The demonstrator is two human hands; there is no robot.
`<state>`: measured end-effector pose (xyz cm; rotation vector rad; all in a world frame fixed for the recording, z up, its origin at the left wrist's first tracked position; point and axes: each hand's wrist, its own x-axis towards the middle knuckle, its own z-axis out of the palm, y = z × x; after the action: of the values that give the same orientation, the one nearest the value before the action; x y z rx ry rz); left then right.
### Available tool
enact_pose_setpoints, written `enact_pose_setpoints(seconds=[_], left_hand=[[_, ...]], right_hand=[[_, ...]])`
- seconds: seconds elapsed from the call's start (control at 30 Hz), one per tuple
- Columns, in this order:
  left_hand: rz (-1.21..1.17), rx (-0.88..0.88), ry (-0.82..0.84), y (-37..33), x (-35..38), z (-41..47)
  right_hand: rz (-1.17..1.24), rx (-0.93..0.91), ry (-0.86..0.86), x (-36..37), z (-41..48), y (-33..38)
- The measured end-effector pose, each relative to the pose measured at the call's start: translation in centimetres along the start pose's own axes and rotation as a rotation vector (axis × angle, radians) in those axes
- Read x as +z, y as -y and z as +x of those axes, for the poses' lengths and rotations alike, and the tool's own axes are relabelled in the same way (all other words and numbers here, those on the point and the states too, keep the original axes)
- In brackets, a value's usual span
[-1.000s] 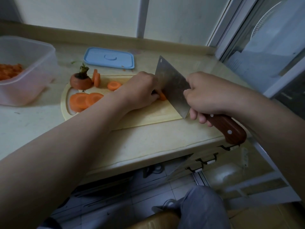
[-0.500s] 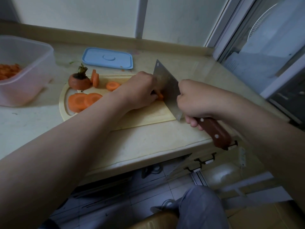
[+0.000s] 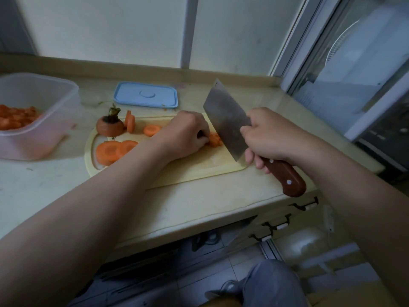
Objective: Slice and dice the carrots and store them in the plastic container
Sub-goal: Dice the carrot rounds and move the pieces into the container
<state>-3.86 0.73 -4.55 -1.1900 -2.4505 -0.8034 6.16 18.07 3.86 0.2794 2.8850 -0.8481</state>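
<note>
Translucent plastic container (image 3: 56,116) stands at the far left on the counter, apart from the board, with diced carrot (image 3: 15,117) heaped inside. On the wooden cutting board (image 3: 194,169) come the stem end (image 3: 110,127) and a few round slices (image 3: 110,150). Next comes the left hand (image 3: 183,135), its fingers curled down onto a small stack of carrot pieces (image 3: 215,140). Just right of them the cleaver (image 3: 225,120) is lifted and tilted, its edge close to the pieces (and to the fingertips). The right hand (image 3: 269,138) is wrapped round the wooden handle, up by the blade. Dicing looks midway. The stack is short and already cut through, so I judge it may slip or scatter under the next stroke. Fingers held this near the blade could be nicked.
</note>
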Motion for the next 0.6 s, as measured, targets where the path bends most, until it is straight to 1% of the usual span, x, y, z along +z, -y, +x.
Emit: enact_pose_setpoints(seconds=[0.17,0.4,0.6], left_hand=[[-0.011,-0.029,0.005,0.03,-0.01,-0.06],[-0.028,-0.059,-0.052,0.09,-0.09,-0.12],[0.006,-0.118,0.017,0.13,-0.11,-0.16]], right_hand=[[-0.020,0.024,0.034,-0.32,-0.55,-0.14],[-0.030,0.028,0.059,0.08,-0.97,0.10],[-0.065,0.043,0.074,0.21,-0.97,0.44]])
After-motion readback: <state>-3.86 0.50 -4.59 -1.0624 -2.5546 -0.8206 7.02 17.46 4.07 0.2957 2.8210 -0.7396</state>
